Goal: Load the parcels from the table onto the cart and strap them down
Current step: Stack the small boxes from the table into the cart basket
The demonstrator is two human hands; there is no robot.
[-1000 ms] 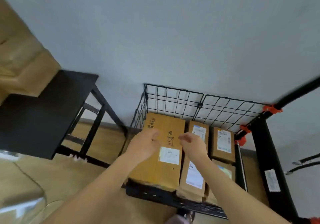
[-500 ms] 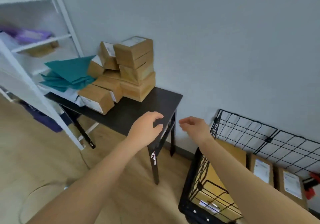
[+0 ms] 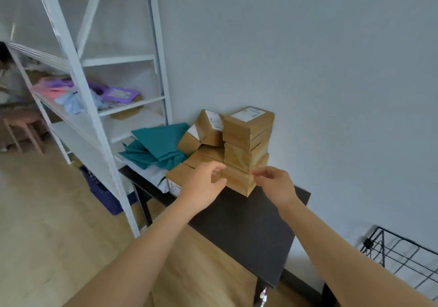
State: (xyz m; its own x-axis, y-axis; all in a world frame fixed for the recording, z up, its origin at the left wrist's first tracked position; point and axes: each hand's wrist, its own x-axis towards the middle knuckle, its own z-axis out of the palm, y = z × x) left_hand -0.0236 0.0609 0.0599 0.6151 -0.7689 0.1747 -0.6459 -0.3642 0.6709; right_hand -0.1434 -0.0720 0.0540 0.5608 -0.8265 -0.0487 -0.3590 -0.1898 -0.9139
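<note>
Several brown cardboard parcels (image 3: 246, 138) with white labels are stacked at the far end of a black table (image 3: 248, 230). My left hand (image 3: 203, 188) reaches out in front of the lowest boxes, fingers loosely curved and holding nothing. My right hand (image 3: 275, 184) hovers at the near corner of the bottom parcel (image 3: 239, 181), fingers bent, also holding nothing. Whether either hand touches a box is unclear. A corner of the black wire cart (image 3: 400, 259) shows at the lower right.
Teal mailer bags (image 3: 158, 145) lie on the table left of the parcels. A tall white metal shelf rack (image 3: 78, 74) stands to the left with purple and pink packets on it. A grey wall runs behind. The floor is light wood.
My view swung left from the loaded cart to the table. Both hands travelled from above the cart's boxes to the stack of parcels on the table.
</note>
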